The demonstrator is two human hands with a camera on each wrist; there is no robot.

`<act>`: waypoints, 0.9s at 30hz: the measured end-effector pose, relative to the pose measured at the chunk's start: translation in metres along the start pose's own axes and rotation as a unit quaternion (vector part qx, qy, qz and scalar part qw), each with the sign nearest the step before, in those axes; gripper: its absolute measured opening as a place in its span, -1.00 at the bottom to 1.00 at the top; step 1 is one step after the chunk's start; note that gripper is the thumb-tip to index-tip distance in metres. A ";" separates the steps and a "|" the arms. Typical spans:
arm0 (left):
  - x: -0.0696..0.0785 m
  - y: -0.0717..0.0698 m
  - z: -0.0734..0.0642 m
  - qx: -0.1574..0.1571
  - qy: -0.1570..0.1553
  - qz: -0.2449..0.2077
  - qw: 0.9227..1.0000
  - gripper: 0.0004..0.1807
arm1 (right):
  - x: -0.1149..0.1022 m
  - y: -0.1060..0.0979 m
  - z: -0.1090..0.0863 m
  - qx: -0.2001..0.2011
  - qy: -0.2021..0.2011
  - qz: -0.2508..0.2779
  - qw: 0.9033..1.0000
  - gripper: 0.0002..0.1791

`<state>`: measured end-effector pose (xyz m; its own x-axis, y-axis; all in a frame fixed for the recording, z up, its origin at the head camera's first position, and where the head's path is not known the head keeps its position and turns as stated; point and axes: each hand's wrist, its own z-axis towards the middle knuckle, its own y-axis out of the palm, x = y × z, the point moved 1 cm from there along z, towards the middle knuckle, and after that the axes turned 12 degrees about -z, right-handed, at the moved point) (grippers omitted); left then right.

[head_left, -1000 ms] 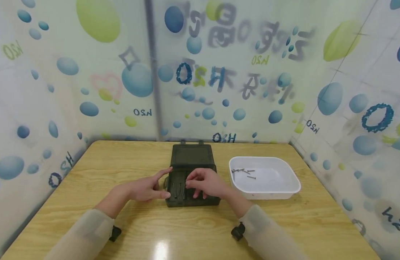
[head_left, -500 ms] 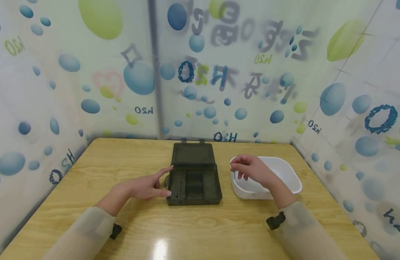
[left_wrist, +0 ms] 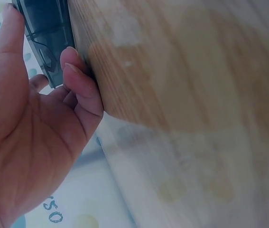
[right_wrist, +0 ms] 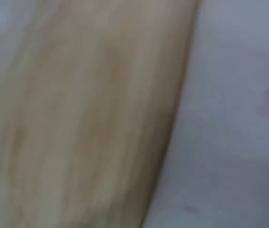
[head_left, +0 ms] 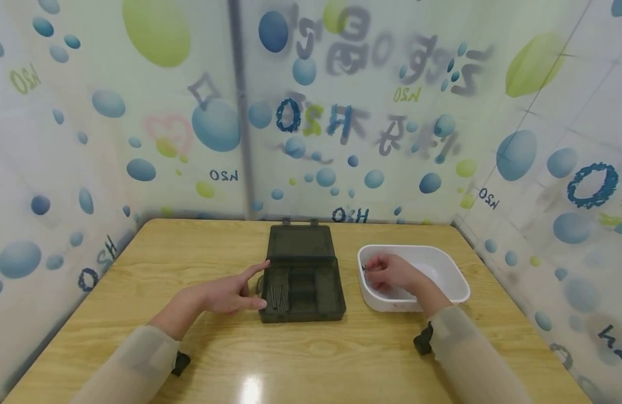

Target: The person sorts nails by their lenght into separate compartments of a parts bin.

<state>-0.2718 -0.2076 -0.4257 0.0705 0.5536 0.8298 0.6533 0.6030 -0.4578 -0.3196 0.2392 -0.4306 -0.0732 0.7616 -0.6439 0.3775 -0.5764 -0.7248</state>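
Observation:
A dark, see-through compartment box (head_left: 328, 280) stands with its lid (head_left: 298, 241) folded back. Several screws (head_left: 277, 297) lie in its left compartment. My left hand (head_left: 225, 293) touches the box's left side, index finger and thumb stretched along its edge; the left wrist view shows the palm beside the box's latch side. Over to the right, my right hand (head_left: 394, 274) reaches into a white plastic tub (head_left: 444, 272), its fingers bent down at the left end. A dark screw tip (head_left: 364, 268) shows by the fingertips; the hand hides the other screws and whether it pinches one.
The wooden table (head_left: 301, 359) carries the box and the tub side by side, a narrow gap between them. Patterned curtain walls (head_left: 311, 185) enclose the table at the back and sides. In the right wrist view, the tub's wall (right_wrist: 229, 118) has pink marks.
My right hand has left the box, moved right to the tub and lowered into it. The left hand has stayed at the box's left edge.

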 end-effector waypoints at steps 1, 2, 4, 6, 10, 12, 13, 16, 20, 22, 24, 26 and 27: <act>0.000 0.000 0.000 -0.001 0.000 -0.001 1.000 0.15 | 0.001 0.002 0.001 0.001 0.008 -0.002 1.000 -0.68; 0.000 0.001 0.000 -0.002 0.000 -0.002 1.000 0.15 | 0.002 0.003 0.002 0.003 0.012 -0.006 1.000 -0.68; 0.001 0.001 0.000 -0.002 -0.002 -0.002 1.000 0.15 | 0.003 0.005 0.003 0.008 0.020 -0.015 1.000 -0.68; 0.001 0.001 0.000 -0.001 -0.003 -0.001 1.000 0.15 | 0.003 0.006 0.005 0.012 0.024 -0.025 0.999 -0.68; 0.002 0.001 0.000 0.001 -0.002 0.002 1.000 0.16 | 0.001 0.007 0.007 0.017 0.030 -0.046 0.998 -0.71; 0.002 0.001 -0.001 0.001 -0.001 0.002 1.000 0.15 | 0.000 0.008 0.008 0.019 0.035 -0.049 0.998 -0.72; 0.003 0.001 -0.001 0.000 -0.001 0.001 1.000 0.15 | 0.000 0.008 0.009 0.019 0.035 -0.050 0.998 -0.71; 0.003 0.000 -0.001 -0.001 0.000 0.001 1.000 0.15 | 0.000 0.008 0.009 0.022 0.036 -0.044 0.998 -0.73; 0.003 0.001 -0.001 0.001 0.002 0.002 1.000 0.15 | 0.001 0.008 0.009 0.026 0.036 -0.034 0.998 -0.77; 0.002 0.001 -0.001 0.001 0.003 0.002 1.000 0.15 | 0.002 0.009 0.009 0.026 0.041 -0.027 0.998 -0.79; 0.001 0.001 -0.001 0.001 0.004 0.002 1.000 0.15 | 0.002 0.009 0.009 0.025 0.041 -0.027 0.998 -0.79; 0.001 0.001 -0.001 0.001 0.006 0.002 1.000 0.14 | 0.002 0.009 0.009 0.027 0.045 -0.022 0.998 -0.79; 0.000 0.001 -0.001 0.001 0.006 0.003 1.000 0.14 | 0.002 0.010 0.009 0.027 0.046 -0.021 0.998 -0.79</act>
<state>-0.2705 -0.2069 -0.4257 0.0841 0.5500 0.8309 0.6506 0.6013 -0.4639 -0.3247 0.2325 -0.4412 -0.0028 0.8080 -0.5891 0.3246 -0.5565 -0.7648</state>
